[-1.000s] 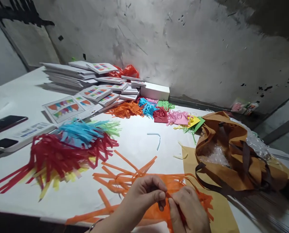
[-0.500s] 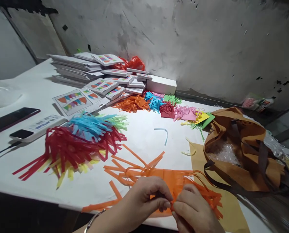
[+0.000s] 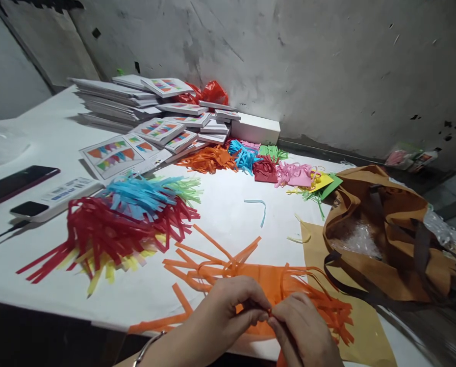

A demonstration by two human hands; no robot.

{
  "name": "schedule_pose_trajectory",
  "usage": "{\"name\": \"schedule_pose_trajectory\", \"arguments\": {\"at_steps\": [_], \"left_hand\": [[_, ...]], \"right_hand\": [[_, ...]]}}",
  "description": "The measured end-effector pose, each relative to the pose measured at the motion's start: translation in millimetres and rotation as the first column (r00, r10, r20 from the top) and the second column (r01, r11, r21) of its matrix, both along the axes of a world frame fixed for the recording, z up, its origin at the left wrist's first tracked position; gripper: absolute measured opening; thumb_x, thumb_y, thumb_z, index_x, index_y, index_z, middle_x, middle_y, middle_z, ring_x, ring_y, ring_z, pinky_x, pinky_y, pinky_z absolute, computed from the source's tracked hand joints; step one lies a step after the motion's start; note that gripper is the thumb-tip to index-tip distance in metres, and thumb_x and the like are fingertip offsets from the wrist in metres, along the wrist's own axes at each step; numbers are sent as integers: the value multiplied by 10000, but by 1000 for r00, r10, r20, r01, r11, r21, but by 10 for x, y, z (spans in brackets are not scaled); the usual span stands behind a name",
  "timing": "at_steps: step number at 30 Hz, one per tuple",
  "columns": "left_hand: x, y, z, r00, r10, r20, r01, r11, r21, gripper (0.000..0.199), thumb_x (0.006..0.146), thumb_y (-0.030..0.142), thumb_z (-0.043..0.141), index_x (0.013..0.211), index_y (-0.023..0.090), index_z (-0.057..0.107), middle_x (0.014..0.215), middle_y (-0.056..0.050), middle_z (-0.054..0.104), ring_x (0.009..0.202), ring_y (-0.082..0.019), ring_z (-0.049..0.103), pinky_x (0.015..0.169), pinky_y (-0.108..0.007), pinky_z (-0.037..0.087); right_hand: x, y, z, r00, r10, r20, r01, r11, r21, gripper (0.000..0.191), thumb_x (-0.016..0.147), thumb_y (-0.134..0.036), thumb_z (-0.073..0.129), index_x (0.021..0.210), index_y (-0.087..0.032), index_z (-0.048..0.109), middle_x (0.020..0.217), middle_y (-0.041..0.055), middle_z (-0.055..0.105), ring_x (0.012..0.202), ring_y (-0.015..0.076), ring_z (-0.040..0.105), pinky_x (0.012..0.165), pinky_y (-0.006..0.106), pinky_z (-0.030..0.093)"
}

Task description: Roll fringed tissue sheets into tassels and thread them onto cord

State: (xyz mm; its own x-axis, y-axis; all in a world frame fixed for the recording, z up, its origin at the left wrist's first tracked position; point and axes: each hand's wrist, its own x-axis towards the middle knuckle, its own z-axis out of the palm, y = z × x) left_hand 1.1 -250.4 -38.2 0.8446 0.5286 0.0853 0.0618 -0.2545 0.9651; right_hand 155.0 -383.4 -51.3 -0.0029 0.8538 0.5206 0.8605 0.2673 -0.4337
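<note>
Fringed orange tissue paper [image 3: 264, 278] lies across the front of the white table, its cut strips spreading left and right. Over it, my left hand [image 3: 237, 306] and my right hand [image 3: 308, 326] meet with fingertips pinched together on a small bit of orange tissue paper. Both hands are closed, and most of what they pinch is hidden by the fingers. A little orange shows beneath my right hand at the bottom edge. A pile of red, blue, green and yellow tissue tassels [image 3: 136, 201] rests to the left of my hands.
Printed white boxes [image 3: 162, 130] are stacked at the back left, near a row of coloured tissue bundles [image 3: 266, 171]. On the right, a brown bag [image 3: 384, 229] lies over a tan sheet [image 3: 365, 331]. A phone [image 3: 19, 186] and white power bank [image 3: 55, 199] sit far left.
My fingertips stay together, with the right hand turned slightly and drawn a little lower. Orange paper now shows below the right hand. The whole view has shifted slightly.
</note>
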Motion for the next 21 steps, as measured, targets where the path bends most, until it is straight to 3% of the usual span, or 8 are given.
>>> {"name": "schedule_pose_trajectory", "arguments": {"at_steps": [4,7,10,14,18,21], "left_hand": [[4,10,-36,1000,-12,-1,12,993,-115,261,790,0,577,861,175,757,804,-36,755,675,-135,685,632,-203,517],[-12,-8,-33,999,29,-42,-33,996,-83,299,754,-24,549,849,182,744,787,-26,758,695,-140,691,642,-200,515],[-31,-28,-28,994,82,-72,-81,997,9,206,806,49,609,880,196,732,780,-23,758,704,-146,689,657,-205,510],[-57,-32,-71,995,87,-43,-74,967,245,151,862,94,610,866,211,705,792,-32,753,705,-153,684,650,-214,491],[-111,-12,-110,995,94,33,-98,863,496,250,864,32,511,905,208,685,816,-55,718,734,-169,671,655,-233,490],[-218,76,-51,993,78,84,-110,856,506,268,865,28,512,942,216,686,877,-59,709,789,-168,680,694,-226,516]], "right_hand": [[-24,14,-52,997,-62,-45,62,998,-8,180,1013,-140,455,935,-208,602,801,19,643,743,156,579,720,284,460],[-25,32,-60,996,-58,-61,56,998,-32,164,1019,-183,467,933,-213,603,796,17,643,737,155,596,712,280,475],[-37,72,-54,997,-74,32,73,997,31,123,999,-256,534,1065,-191,616,849,34,680,756,168,634,740,299,503],[-115,134,-71,980,-120,156,95,983,158,155,949,-112,543,1059,-181,627,772,13,676,669,154,619,831,361,486],[-194,154,-110,976,-192,99,176,972,155,141,928,-91,550,932,-208,630,695,-27,623,617,129,581,916,401,448],[-173,116,-135,976,-210,51,203,971,124,105,969,-181,534,970,-221,631,846,24,693,790,186,663,964,440,449]]}}
